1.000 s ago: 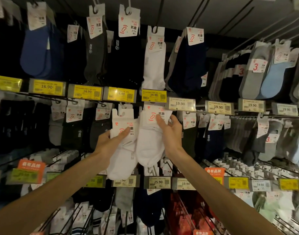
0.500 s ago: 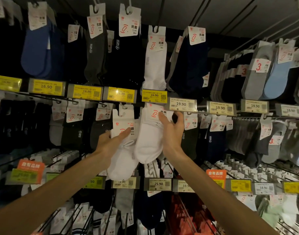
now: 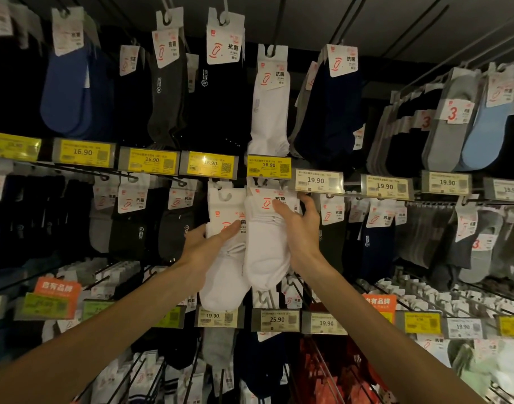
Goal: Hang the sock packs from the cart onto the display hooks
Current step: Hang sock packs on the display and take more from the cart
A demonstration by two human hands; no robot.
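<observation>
Two white sock packs are held up against the display wall, just below the yellow 16.90 price tag (image 3: 268,166). The right sock pack (image 3: 267,246) is gripped at its header card by the right hand (image 3: 298,228), fingers closed over the card front, its top reaching the display hook (image 3: 260,182) under the tag; whether the card is threaded on cannot be told. The left sock pack (image 3: 225,258) is clasped by the left hand (image 3: 204,247), thumb laid across its card, touching the other pack. Another white pack (image 3: 268,112) hangs on the row above. Dark socks (image 3: 174,228) hang to the left.
</observation>
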